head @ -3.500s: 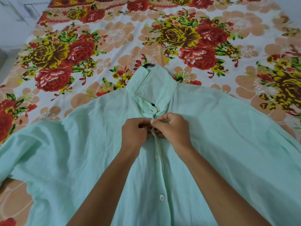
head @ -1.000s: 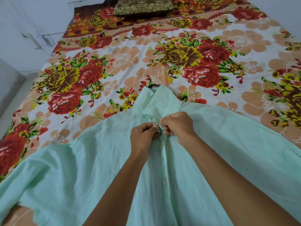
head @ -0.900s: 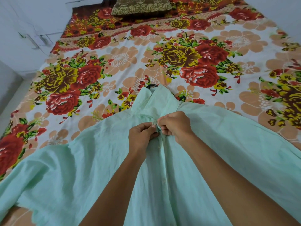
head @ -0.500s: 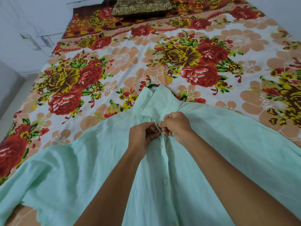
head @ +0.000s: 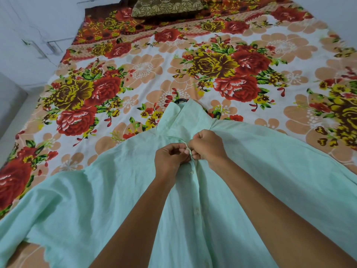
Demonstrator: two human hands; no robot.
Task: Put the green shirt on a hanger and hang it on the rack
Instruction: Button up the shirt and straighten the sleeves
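Note:
The pale green shirt (head: pixel 260 171) lies spread front-up across the near part of the bed, collar pointing away from me. A dark hanger hook (head: pixel 180 100) pokes out just beyond the collar; the remainder of the hanger is hidden inside the shirt. My left hand (head: pixel 170 159) and my right hand (head: pixel 207 147) meet at the top of the button placket just below the collar, each pinching an edge of the shirt's front. White buttons run down the placket toward me.
The bed is covered by a floral sheet (head: pixel 135 78) with red and yellow roses. A brown patterned pillow (head: pixel 168 5) lies at the far end. White cabinet doors (head: pixel 29 45) stand along the left side. No rack is in view.
The hands worked a little higher up the placket, from a lower button to just under the collar. The view pulled back, showing the pillow. The shirt stays flat on the bed.

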